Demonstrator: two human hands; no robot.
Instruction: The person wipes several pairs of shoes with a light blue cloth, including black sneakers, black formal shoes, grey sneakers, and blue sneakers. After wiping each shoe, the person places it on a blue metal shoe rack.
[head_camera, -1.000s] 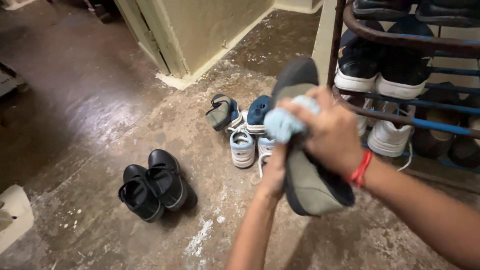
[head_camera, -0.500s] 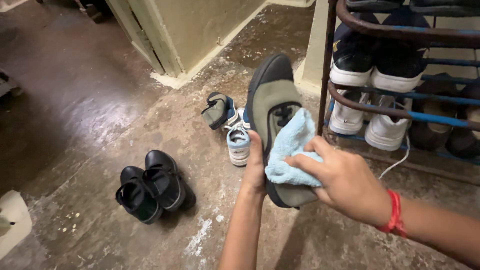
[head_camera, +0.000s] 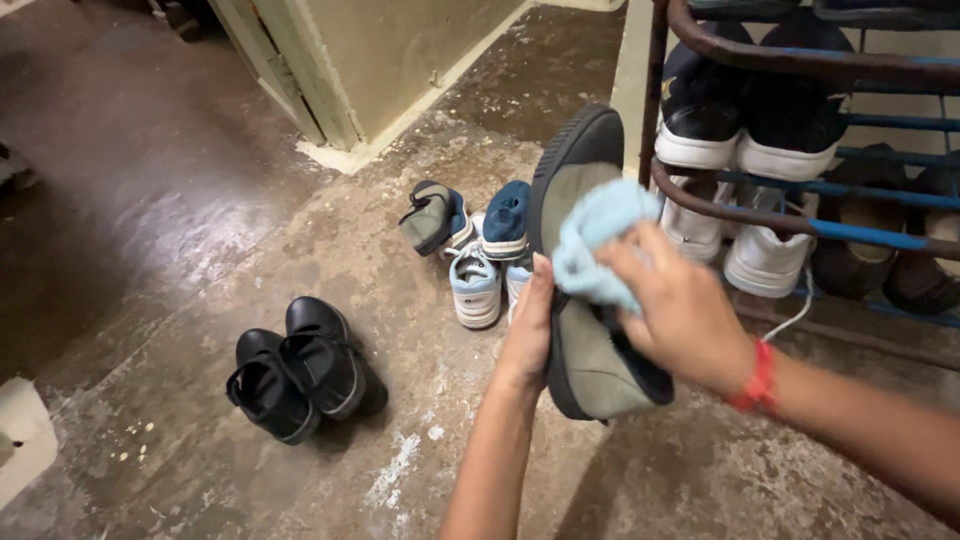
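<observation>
rough grey concrete floor (head_camera: 330, 240) is all around me, with white dusty marks on it. up in front of me i hold a grey-green shoe (head_camera: 585, 330) in the air. my left hand (head_camera: 530, 335) is closed tight on its left side, thumb pointing up along the dark sole edge. my right hand (head_camera: 680, 310) is squeezed shut on a fluffy light blue cloth (head_camera: 598, 240), and the cloth is pressed on the top of the shoe. a red band (head_camera: 755, 378) is on my right wrist.

just past my hands, on the floor, sit little blue and white shoes (head_camera: 478, 285), and beside them a small grey and blue shoe (head_camera: 432, 220) tipped on its side. off to the left of my left hand, well apart, are two black shoes (head_camera: 300, 368) touching each other. to the right of my right hand stands a rusty metal shoe rack (head_camera: 740, 215) with blue bars, and white and dark shoes (head_camera: 765, 262) sit on it.
</observation>
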